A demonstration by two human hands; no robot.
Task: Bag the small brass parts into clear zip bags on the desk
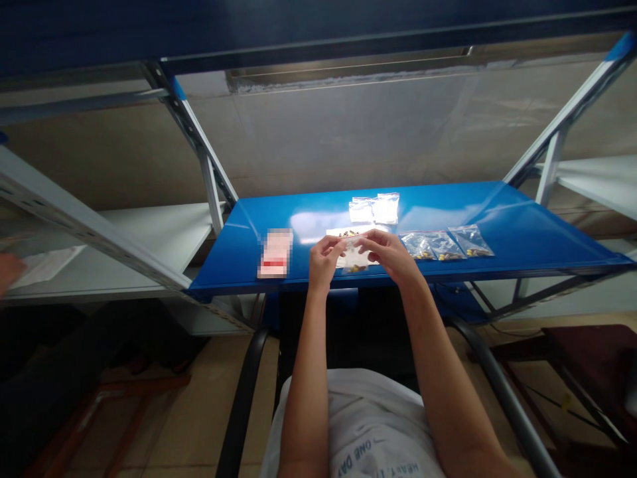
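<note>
Between both hands is a small clear zip bag (355,268) with little yellow and dark pieces at its bottom. My left hand (324,257) pinches the bag's upper left edge. The upper right edge is held in the closed fingers of my right hand (389,253). Behind the bag lies a white sheet (332,233), partly hidden by my hands, with a small pile of dark and yellowish pieces (349,234) on it. To the right, filled zip bags lie in a row: one bag (419,248), a middle bag (448,247) and an outer bag (472,241).
The blue shelf (233,252) carries flat, shiny bags (374,210) at the back and a blurred pinkish packet (275,253) at left. Metal posts (199,153) flank it. At far left, another person's hand (10,271) is near a white sheet (47,265). Chair armrests (243,398) surround me.
</note>
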